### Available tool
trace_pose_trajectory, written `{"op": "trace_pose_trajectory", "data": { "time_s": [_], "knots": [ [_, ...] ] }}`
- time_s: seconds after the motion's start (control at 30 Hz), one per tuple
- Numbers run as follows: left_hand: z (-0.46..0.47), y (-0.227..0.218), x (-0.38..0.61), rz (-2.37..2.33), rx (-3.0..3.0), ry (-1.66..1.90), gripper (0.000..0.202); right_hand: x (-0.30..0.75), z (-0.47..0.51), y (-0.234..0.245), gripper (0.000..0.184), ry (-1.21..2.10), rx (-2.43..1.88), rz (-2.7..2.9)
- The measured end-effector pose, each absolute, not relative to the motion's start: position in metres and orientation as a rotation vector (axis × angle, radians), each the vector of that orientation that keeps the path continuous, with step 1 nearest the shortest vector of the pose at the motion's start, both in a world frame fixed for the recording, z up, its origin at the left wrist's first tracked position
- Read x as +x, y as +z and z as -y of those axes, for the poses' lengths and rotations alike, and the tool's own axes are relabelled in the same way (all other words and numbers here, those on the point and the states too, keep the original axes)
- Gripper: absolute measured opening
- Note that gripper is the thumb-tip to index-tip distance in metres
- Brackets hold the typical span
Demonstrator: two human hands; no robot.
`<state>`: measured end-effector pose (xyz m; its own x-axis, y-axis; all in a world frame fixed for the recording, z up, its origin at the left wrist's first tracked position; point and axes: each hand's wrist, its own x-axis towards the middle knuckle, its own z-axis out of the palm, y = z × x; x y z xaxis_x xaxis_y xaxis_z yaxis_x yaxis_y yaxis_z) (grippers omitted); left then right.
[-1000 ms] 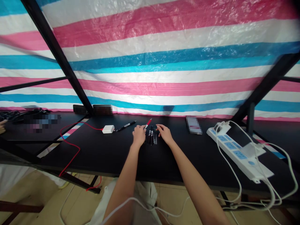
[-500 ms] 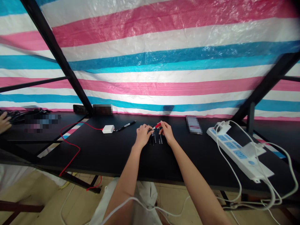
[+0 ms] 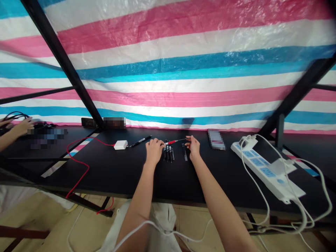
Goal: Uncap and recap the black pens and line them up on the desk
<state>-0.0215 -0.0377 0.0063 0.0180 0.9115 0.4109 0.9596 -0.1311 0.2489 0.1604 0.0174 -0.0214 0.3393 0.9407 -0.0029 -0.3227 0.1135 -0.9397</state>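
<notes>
My left hand (image 3: 154, 151) is closed on a red-and-white pen (image 3: 170, 142) held sideways just above the black table (image 3: 126, 175). From the pen's right end a thin refill (image 3: 181, 140) sticks out, and the fingers of my right hand (image 3: 193, 147) pinch its far tip. Below the red pen, several black pens (image 3: 168, 154) lie side by side, pointing toward me. A pair of thin refills or strips (image 3: 184, 152) lies just left of my right hand. Farther left rests a single black pen (image 3: 141, 141).
A white charger (image 3: 121, 145) with a red cable (image 3: 85, 163) sits at left. On the right are a blurred phone-like object (image 3: 216, 139) and a white power strip (image 3: 267, 171) with looping cords. Another person's hand (image 3: 25, 126) handles black cables at far left. Black frame bars flank the table.
My hands have moved apart, and the thin refill now shows between the red pen and my right fingers. The red pen has levelled out. The other person's hand has come further in.
</notes>
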Motion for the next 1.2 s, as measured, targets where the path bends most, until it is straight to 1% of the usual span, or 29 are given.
{"op": "trace_pose_trajectory", "data": {
  "time_s": [0.1, 0.17, 0.3, 0.4, 0.57, 0.6, 0.7, 0.77, 0.83, 0.9, 1.03, 1.2],
  "knots": [
    [0.036, 0.008, -0.029, 2.160, -2.127, -0.729, 0.024, 0.169, -0.021, -0.024, 0.036, 0.963, -1.099, 0.634],
    [0.035, 0.011, -0.033, 2.296, -2.079, -0.722, 0.027, 0.172, -0.021, -0.026, 0.037, 0.873, -1.146, 0.691],
    [0.036, 0.014, -0.038, 2.495, -1.948, -0.634, 0.033, 0.168, -0.017, -0.028, 0.038, 0.728, -1.294, 1.070],
    [0.037, 0.012, -0.040, 2.581, -1.995, -0.533, 0.033, 0.161, -0.013, -0.028, 0.036, 0.684, -1.367, 1.375],
    [0.036, 0.008, -0.040, 2.574, -2.039, -0.484, 0.035, 0.154, -0.004, -0.018, 0.034, 0.671, -1.392, 1.592],
    [0.036, 0.007, -0.040, 2.563, -2.044, -0.480, 0.035, 0.154, -0.001, -0.015, 0.033, 0.611, -1.428, 1.609],
    [0.036, 0.006, -0.039, 2.525, -2.064, -0.490, 0.034, 0.158, 0.007, -0.006, 0.028, 0.299, -1.673, 1.623],
    [0.036, 0.005, -0.039, 2.501, -2.080, -0.502, 0.033, 0.161, 0.010, -0.002, 0.024, 0.194, -1.837, 1.642],
    [0.035, 0.004, -0.038, 2.477, -2.100, -0.510, 0.032, 0.162, 0.012, -0.001, 0.023, 0.197, -1.938, 1.697],
    [0.034, 0.002, -0.037, 2.448, -2.129, -0.521, 0.032, 0.161, 0.011, -0.002, 0.021, 0.252, -1.941, 1.774],
    [0.031, 0.000, -0.035, 2.380, -2.206, -0.527, 0.030, 0.155, 0.006, -0.009, 0.020, 0.387, -1.730, 1.857],
    [0.031, -0.002, -0.032, 2.352, -2.202, -0.505, 0.027, 0.148, -0.004, -0.021, 0.020, 0.546, -1.412, 1.835]
  ]
}}
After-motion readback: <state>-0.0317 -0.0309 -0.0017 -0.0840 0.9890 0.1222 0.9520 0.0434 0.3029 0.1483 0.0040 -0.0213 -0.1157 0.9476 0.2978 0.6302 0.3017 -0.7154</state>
